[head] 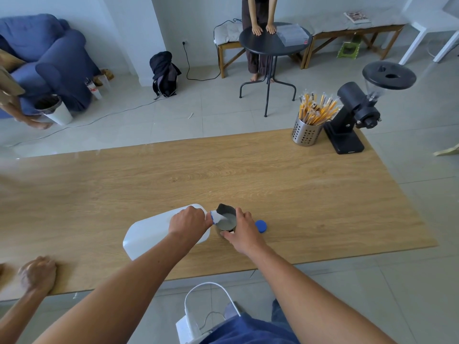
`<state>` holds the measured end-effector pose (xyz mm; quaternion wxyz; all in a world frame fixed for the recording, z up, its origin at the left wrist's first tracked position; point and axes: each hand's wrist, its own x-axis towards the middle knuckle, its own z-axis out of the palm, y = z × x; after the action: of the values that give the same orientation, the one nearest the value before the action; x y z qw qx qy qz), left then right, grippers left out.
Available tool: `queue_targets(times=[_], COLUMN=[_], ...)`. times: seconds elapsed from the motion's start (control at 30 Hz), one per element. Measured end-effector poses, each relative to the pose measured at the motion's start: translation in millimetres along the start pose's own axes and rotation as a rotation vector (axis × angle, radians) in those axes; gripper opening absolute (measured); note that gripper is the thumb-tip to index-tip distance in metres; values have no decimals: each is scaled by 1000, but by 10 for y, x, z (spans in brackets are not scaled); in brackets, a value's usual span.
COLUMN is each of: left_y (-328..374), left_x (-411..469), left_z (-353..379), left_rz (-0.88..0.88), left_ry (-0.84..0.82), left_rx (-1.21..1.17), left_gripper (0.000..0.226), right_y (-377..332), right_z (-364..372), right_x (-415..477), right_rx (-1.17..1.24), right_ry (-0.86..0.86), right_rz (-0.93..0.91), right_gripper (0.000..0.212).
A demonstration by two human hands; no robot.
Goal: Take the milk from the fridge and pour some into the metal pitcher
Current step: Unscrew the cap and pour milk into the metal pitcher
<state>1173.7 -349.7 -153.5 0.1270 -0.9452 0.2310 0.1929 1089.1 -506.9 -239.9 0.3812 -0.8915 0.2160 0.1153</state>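
White milk is streaming from a tipped plastic jug gripped in the left hand into a metal pitcher that the right hand is clasping, a blue cap lying just beyond that hand.

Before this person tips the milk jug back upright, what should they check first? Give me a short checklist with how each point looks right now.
1. Jug mouth over the pitcher: ok. The milk jug is tilted, its spout above the metal pitcher.
2. Jug grip: ok. The left hand holds it near the neck.
3. Pitcher steadied: ok. The right hand wraps its side.
4. Milk level: ok. Milk shows inside, below the rim.
5. Cap within reach: ok. The blue cap lies on the table beside the right hand.
6. Spills on the table: cannot tell; hands hide the pitcher's base.
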Motion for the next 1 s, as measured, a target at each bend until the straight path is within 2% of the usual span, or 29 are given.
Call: queue_targets(times=[0.07, 0.17, 0.33, 0.87, 1.0], left_y=[0, -7, 17, 34, 44], left_x=[2, -29, 15, 69, 68], left_z=[39, 25, 32, 83, 94], left_rz=[5, -23, -74, -73, -77], left_ry=[18, 84, 49, 79, 81], left_rx=[-8, -101, -97, -140, -134], left_gripper=[38, 54, 58, 61, 62], right_y=[-6, -11, -20, -21, -25], right_z=[-7, -16, -28, -32, -40], right_x=[-4, -13, -14, -23, -29], right_rx=[-2, -3, -17, -7, -4], right_ry=[0, 0, -8, -12, -15], right_rz=[1, 1, 2, 4, 8], right_gripper=[92, 91, 92, 86, 90])
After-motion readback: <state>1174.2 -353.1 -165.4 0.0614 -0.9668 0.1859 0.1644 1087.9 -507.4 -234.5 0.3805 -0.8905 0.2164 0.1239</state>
